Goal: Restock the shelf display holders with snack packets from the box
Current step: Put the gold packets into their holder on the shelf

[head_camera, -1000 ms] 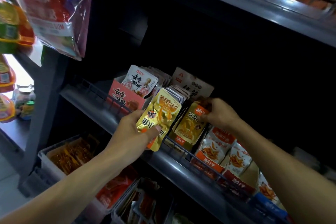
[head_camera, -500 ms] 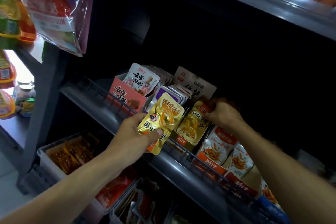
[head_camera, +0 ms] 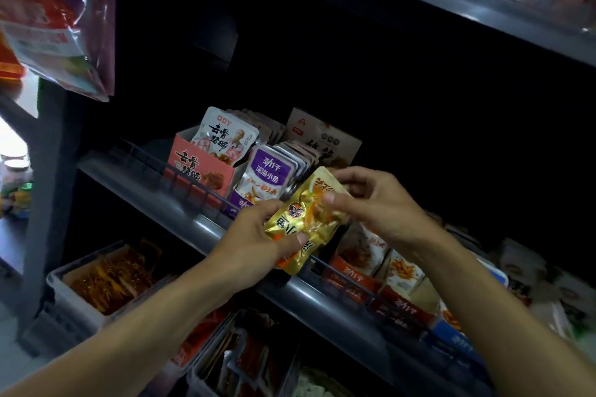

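Head view: our left hand [head_camera: 258,242] grips the gold packet [head_camera: 306,219] low, our right hand [head_camera: 377,203] pinches its top, just before the shelf [head_camera: 193,219] holders. We judge it light, crinkly, slippery foil; hold by the edges.

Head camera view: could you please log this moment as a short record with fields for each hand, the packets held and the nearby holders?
left hand: grips the lower part of the packets
right hand: pinches their upper end
held item: shiny gold foil snack packets, tilted, in front of the shelf rail
left holder: pink cardboard display box with white packets
middle holder: purple-and-white packets, stacked upright
shelf: grey metal shelf
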